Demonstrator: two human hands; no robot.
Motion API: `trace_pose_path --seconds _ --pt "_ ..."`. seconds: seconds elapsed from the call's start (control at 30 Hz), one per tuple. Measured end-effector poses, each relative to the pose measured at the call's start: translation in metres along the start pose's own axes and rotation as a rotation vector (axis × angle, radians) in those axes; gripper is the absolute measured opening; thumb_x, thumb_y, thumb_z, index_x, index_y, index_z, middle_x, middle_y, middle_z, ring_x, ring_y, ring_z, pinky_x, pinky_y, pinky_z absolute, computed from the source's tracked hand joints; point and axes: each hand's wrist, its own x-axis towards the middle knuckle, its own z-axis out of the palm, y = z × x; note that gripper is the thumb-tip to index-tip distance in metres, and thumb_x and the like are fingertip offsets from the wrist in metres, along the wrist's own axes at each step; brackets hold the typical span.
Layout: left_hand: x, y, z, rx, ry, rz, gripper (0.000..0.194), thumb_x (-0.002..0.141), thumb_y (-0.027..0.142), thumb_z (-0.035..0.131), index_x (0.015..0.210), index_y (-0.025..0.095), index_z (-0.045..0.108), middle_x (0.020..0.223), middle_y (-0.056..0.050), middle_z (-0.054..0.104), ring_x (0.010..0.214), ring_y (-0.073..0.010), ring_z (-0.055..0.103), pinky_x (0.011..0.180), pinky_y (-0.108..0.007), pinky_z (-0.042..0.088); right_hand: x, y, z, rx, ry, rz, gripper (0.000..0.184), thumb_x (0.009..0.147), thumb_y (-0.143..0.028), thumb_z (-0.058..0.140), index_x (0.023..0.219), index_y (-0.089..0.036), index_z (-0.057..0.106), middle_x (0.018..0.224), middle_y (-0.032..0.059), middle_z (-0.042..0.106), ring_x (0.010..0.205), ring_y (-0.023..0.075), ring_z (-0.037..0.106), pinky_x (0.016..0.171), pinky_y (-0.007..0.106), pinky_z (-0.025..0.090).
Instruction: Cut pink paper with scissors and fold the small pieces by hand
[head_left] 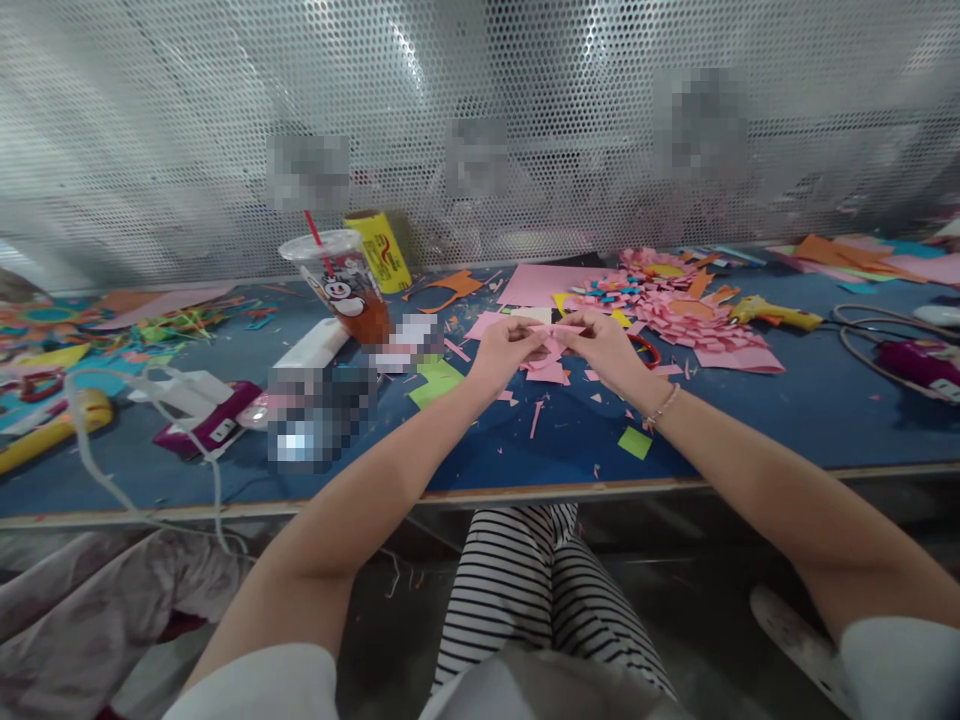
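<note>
My left hand [508, 350] and my right hand [604, 348] meet above the blue table [787, 410], both pinching one small pink paper strip [559, 328] between their fingertips. Under the hands lies a heap of pink paper scraps [546, 370]. A pink paper flower piece [686, 310] with folded strips lies just right of my right hand. A thin bracelet circles my right wrist.
A plastic cup with a red straw [349, 285] and a yellow tube [384, 250] stand at the back left. A yellow glue gun [772, 316] lies to the right, cables [862, 345] beyond it. Green paper squares [635, 442], a white box [311, 345] and a perforated metal screen [480, 120] behind.
</note>
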Motion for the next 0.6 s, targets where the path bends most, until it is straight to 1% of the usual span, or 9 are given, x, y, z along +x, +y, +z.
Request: trace_pose_path --seconds 0.17,0.37,0.6 --pt "-0.0001 0.0013 0.0010 -0.007 0.035 0.008 0.035 0.057 0.030 0.076 0.083 0.011 0.061 0.062 0.001 0.061 0.055 -0.0090 0.060 0.066 -0.030 0.055 -0.0005 0.0000 -0.0005 -0.039 -0.013 -0.004 0.028 0.070 -0.041 0.064 0.084 -0.017 0.063 0.076 0.0042 0.063 0.061 0.0126 0.059 0.060 0.028 0.051" --pt "0.0009 -0.0002 0.0000 -0.001 0.052 0.029 0.036 0.056 0.027 0.077 0.084 0.012 0.061 0.056 0.003 0.058 0.053 -0.0087 0.060 0.064 -0.028 0.055 -0.0010 -0.0017 -0.0007 -0.074 -0.017 -0.045 0.024 0.070 -0.037 0.064 0.083 -0.017 0.062 0.077 0.0036 0.063 0.063 0.0135 0.060 0.060 0.028 0.050" --pt "0.0007 0.0004 0.0005 -0.003 0.065 0.040 0.038 0.055 0.028 0.078 0.085 0.012 0.061 0.057 0.004 0.059 0.053 -0.0081 0.060 0.065 -0.028 0.055 -0.0033 -0.0075 -0.0011 -0.093 -0.011 -0.085 0.024 0.071 -0.036 0.064 0.084 -0.017 0.061 0.079 0.0038 0.063 0.064 0.0138 0.060 0.061 0.029 0.049"
